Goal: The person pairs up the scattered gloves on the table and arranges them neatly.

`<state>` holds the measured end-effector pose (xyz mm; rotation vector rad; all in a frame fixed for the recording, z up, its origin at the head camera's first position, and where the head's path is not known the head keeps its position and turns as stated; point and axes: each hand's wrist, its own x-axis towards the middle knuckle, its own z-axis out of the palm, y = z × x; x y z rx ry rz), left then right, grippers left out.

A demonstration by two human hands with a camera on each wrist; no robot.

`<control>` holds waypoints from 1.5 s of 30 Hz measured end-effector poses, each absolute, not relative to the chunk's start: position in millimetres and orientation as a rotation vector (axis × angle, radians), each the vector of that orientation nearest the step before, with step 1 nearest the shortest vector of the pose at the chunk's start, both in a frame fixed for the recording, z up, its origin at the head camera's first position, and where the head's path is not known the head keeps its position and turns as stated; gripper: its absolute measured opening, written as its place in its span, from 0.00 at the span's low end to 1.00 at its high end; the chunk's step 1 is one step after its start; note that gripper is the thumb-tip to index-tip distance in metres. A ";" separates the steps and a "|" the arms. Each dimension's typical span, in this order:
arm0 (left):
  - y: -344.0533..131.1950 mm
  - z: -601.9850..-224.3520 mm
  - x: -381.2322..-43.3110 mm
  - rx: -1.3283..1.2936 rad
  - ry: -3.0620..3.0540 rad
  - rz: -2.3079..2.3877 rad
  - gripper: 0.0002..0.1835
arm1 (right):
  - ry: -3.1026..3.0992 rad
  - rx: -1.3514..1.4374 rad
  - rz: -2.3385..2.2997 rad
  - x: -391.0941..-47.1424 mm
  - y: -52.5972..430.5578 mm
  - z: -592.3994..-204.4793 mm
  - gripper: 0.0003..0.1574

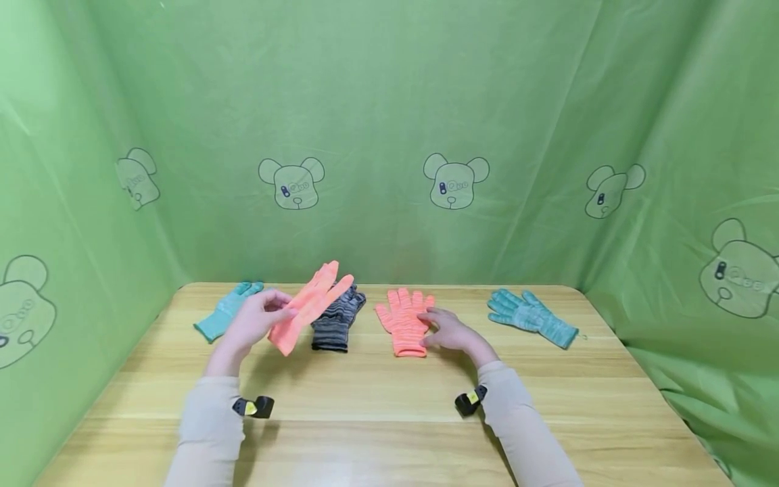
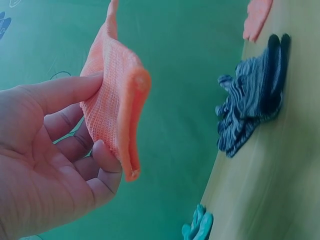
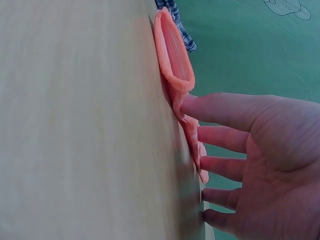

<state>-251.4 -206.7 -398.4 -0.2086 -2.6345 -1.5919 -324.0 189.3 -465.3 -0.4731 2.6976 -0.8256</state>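
Note:
In the head view my left hand (image 1: 254,319) holds a coral-orange knit glove (image 1: 307,304) above the table, its fingers pointing up and right. The left wrist view has the thumb and fingers pinching this glove (image 2: 117,92) near its cuff, which faces the camera. My right hand (image 1: 453,334) is at the right edge of a second coral-orange glove (image 1: 406,326) lying flat, cuff toward me. In the right wrist view the thumb and straight, spread fingers touch the side of that glove (image 3: 175,55), whose cuff gapes a little.
Dark grey striped gloves (image 1: 333,325) lie between the orange ones, partly behind the raised glove. One teal glove (image 1: 226,312) is at the far left, beside my left hand; another teal glove (image 1: 532,316) lies on the right. Green curtains (image 1: 389,135) surround the wooden table (image 1: 377,433).

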 end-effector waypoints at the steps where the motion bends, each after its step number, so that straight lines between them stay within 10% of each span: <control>1: -204.8 -397.7 -252.1 -0.200 -2.631 -1.603 0.15 | 2.697 -0.475 -0.828 -323.8 189.1 -465.1 0.41; 45: -134.4 -397.0 -277.1 -0.160 -2.444 -1.934 0.15 | 2.700 -0.496 -0.824 -323.5 190.5 -464.8 0.42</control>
